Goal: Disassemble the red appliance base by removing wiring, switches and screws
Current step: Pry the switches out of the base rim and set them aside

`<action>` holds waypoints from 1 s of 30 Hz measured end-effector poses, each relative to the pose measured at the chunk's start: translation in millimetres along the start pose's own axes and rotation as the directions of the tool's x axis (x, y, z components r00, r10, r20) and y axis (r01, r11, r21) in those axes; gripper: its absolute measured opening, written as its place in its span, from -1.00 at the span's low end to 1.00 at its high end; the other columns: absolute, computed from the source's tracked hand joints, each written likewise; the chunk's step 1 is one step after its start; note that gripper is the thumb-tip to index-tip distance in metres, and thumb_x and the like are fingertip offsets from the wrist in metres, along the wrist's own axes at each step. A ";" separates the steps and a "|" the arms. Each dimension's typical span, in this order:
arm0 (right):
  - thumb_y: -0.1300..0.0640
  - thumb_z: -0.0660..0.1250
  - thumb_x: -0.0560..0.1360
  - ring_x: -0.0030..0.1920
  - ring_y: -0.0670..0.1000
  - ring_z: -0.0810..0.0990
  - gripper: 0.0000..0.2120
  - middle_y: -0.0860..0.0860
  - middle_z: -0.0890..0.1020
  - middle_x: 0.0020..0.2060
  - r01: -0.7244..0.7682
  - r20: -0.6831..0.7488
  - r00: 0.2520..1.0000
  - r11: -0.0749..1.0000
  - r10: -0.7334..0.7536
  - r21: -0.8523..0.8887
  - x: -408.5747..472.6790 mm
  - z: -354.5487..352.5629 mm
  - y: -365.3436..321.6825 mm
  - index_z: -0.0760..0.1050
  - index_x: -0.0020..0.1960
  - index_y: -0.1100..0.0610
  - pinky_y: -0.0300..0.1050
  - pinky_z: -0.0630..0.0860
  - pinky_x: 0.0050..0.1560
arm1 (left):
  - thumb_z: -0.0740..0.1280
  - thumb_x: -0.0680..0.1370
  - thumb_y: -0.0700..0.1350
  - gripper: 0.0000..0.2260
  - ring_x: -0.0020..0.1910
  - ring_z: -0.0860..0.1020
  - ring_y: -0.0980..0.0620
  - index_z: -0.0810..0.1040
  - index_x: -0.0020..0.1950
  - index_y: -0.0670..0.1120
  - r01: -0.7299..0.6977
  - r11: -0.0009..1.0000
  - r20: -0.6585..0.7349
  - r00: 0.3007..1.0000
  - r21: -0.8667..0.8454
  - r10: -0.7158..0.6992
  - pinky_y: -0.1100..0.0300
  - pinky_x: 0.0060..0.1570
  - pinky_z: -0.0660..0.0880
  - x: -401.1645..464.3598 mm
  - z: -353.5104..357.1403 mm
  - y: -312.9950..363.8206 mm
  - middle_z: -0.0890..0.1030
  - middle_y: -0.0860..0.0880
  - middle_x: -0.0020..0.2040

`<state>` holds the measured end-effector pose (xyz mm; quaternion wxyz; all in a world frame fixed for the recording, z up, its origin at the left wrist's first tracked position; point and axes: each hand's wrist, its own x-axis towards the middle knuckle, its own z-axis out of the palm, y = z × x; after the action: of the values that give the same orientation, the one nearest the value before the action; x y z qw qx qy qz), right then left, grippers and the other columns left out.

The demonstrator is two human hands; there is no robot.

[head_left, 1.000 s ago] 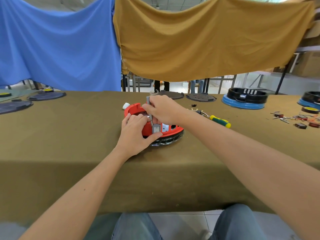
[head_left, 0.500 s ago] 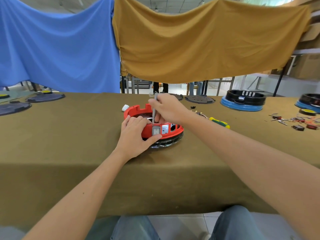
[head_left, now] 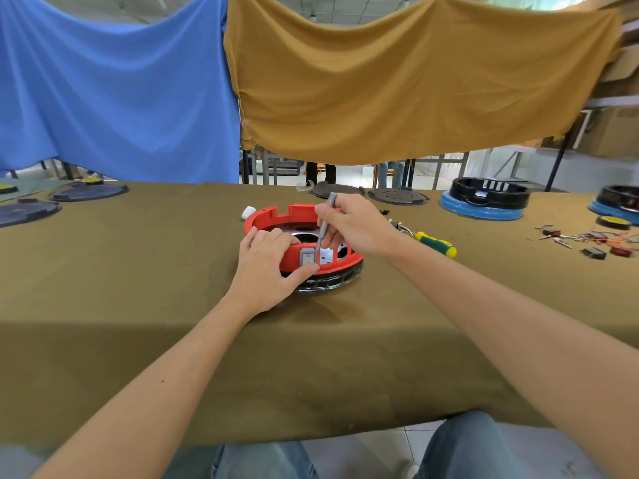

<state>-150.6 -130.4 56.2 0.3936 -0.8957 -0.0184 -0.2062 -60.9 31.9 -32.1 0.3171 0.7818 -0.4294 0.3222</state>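
on red base point(head_left: 340, 262): left hand point(head_left: 268, 267) gripping, right hand point(head_left: 356, 224) holding tool point(head_left: 324, 224).

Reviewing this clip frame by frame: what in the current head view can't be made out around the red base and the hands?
- Tip of the grey tool, head view: too small to tell what it touches beside the grey switch.
- Inside of the red base: hidden by the right hand and the left hand.
- Small parts at the table's right: too small, partly cut by the edge.
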 end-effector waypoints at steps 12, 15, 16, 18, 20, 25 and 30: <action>0.00 0.15 0.68 -0.35 0.04 0.65 -0.66 0.10 0.70 -0.33 -0.066 -0.032 0.998 0.980 0.062 -0.187 9.1 8.4 -9.3 0.51 -0.05 0.24 0.02 0.61 -0.14 | 0.19 0.44 0.36 -0.48 0.00 0.33 0.15 0.54 0.07 -0.04 -0.002 1.000 0.000 1.000 -0.008 0.002 -0.06 0.43 0.16 0.1 -0.7 -0.5 0.45 0.13 -0.09; 0.01 0.16 0.68 -0.32 0.02 0.69 -0.72 0.11 0.70 -0.30 -0.021 -0.102 0.995 0.995 0.011 -0.096 2.6 8.3 -5.7 0.47 -0.10 0.15 0.01 0.65 -0.13 | 0.20 0.44 0.36 -0.52 0.00 0.34 0.16 0.53 0.05 -0.01 -0.003 1.000 -0.006 1.000 -0.013 0.002 -0.04 0.42 0.16 0.6 0.4 -1.6 0.47 0.13 -0.10; 0.01 0.17 0.68 -0.32 0.01 0.69 -0.73 0.10 0.70 -0.31 -0.012 -0.109 0.994 0.996 0.002 -0.092 1.3 9.3 -4.6 0.47 -0.11 0.13 0.00 0.64 -0.14 | 0.20 0.44 0.36 -0.53 0.00 0.33 0.16 0.53 0.04 -0.01 -0.002 1.000 -0.008 1.000 -0.014 0.001 -0.03 0.42 0.15 0.3 0.8 -2.1 0.47 0.12 -0.10; 0.01 0.17 0.68 -0.35 -0.01 0.68 -0.72 0.09 0.70 -0.32 -0.013 -0.103 0.995 0.996 0.004 -0.093 0.3 11.5 -3.0 0.46 -0.15 0.10 -0.04 0.62 -0.17 | 0.20 0.44 0.36 -0.53 0.00 0.33 0.17 0.53 0.03 0.00 -0.003 1.000 -0.015 1.000 -0.014 0.003 -0.02 0.42 0.14 0.1 1.5 -2.4 0.47 0.12 -0.10; 0.02 0.17 0.68 -0.39 -0.05 0.65 -0.71 0.09 0.69 -0.35 -0.043 -0.086 0.996 0.996 0.037 -0.074 1.2 11.9 -1.8 0.47 -0.16 0.10 -0.08 0.61 -0.19 | 0.20 0.44 0.36 -0.53 0.00 0.33 0.17 0.53 0.03 0.00 0.000 1.000 -0.014 1.000 -0.014 0.000 -0.03 0.42 0.15 0.5 1.5 -2.5 0.48 0.12 -0.10; 0.03 0.17 0.68 -0.47 -0.12 0.59 -0.67 0.06 0.65 -0.42 -0.154 0.001 0.988 0.988 0.154 -0.029 10.1 4.9 -5.6 0.52 -0.13 0.19 -0.22 0.51 -0.29 | 0.20 0.43 0.36 -0.52 0.00 0.34 0.17 0.53 0.05 -0.01 0.008 1.000 -0.003 1.000 -0.016 -0.009 -0.06 0.42 0.17 0.3 0.5 -1.0 0.47 0.13 -0.09; 0.02 0.16 0.68 -0.48 -0.10 0.58 -0.63 0.10 0.64 -0.38 -0.096 -0.142 0.986 0.995 0.092 -0.027 9.2 10.8 -9.1 0.51 -0.06 0.30 -0.16 0.51 -0.31 | 0.21 0.44 0.36 -0.52 0.01 0.35 0.16 0.54 0.06 -0.01 0.004 1.000 -0.007 1.000 -0.019 -0.004 -0.06 0.43 0.17 -0.5 0.3 -1.0 0.46 0.15 -0.09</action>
<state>-140.2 -117.7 59.5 0.3880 -0.8853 0.0551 -0.2502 -60.2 32.4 -32.8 0.3269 0.7785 -0.4295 0.3203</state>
